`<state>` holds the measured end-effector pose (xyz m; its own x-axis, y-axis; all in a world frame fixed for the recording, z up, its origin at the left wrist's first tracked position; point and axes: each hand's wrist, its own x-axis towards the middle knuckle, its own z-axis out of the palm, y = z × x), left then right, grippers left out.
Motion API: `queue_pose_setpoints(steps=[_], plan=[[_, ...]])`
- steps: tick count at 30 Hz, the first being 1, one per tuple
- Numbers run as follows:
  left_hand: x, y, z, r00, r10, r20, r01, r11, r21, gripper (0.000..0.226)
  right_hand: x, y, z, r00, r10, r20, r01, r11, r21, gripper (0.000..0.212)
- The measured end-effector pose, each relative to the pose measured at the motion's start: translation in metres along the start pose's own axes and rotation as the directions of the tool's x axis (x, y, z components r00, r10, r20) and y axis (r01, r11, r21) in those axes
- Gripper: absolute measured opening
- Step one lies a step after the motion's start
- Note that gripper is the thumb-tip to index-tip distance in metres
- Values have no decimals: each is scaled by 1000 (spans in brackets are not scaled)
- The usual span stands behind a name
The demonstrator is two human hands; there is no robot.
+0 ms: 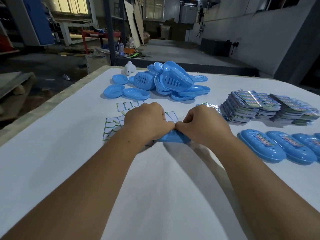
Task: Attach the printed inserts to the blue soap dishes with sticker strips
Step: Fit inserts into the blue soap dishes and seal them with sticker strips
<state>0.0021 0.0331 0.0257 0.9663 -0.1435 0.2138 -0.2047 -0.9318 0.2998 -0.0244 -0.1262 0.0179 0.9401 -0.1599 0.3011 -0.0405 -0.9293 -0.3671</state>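
A blue soap dish (173, 138) lies at the table's middle under both my hands. My left hand (147, 122) and my right hand (202, 123) curl over its top, thumbs meeting at the centre, and hide most of it. Sticker sheets (112, 129) with white rectangles lie just left and behind the hands. A heap of loose blue soap dishes (166, 82) sits further back. Stacks of printed inserts (259, 106) stand at the right. Finished dishes with inserts (263, 146) line the right edge.
A small white object (129, 68) stands at the table's far edge beside the heap. The white table cover (155, 179) stretches toward me. Beyond the table are a workshop floor, a steel post and scattered clutter.
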Motion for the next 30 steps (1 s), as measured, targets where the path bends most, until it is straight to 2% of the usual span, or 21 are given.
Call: queue_pose_setpoints(steps=[7, 12, 14, 16, 18, 20, 24, 30], plan=[[2, -1, 3, 999, 30, -45, -26, 996, 90, 38, 2, 5, -5, 996, 65, 68, -63, 998, -26, 43], [3, -8, 4, 1000, 2, -21, -1, 998, 64, 42, 6, 13, -5, 985, 81, 154, -93, 993, 75, 56], [4, -10, 4, 999, -31, -16, 31, 1000, 5, 41, 11, 22, -10, 987, 111, 119, -130, 978, 163, 52], [4, -10, 3, 996, -74, -59, 70, 996, -59, 42, 16, 36, -18, 987, 162, 6, -161, 969, 187, 44], [5, -9, 3, 988, -98, -121, 89, 993, -83, 46, 19, 50, -24, 979, 199, -42, -193, 973, 127, 34], [6, -9, 4, 983, -99, -155, 86, 993, -83, 47, 18, 57, -25, 975, 221, 23, -222, 975, 31, 29], [6, -9, 8, 983, -77, -170, 65, 995, -77, 45, 16, 53, -23, 945, 240, 221, -228, 970, -79, 44], [8, -8, 10, 976, -69, -208, 49, 994, -100, 40, 13, 50, -29, 954, 225, 198, -211, 973, -88, 53]])
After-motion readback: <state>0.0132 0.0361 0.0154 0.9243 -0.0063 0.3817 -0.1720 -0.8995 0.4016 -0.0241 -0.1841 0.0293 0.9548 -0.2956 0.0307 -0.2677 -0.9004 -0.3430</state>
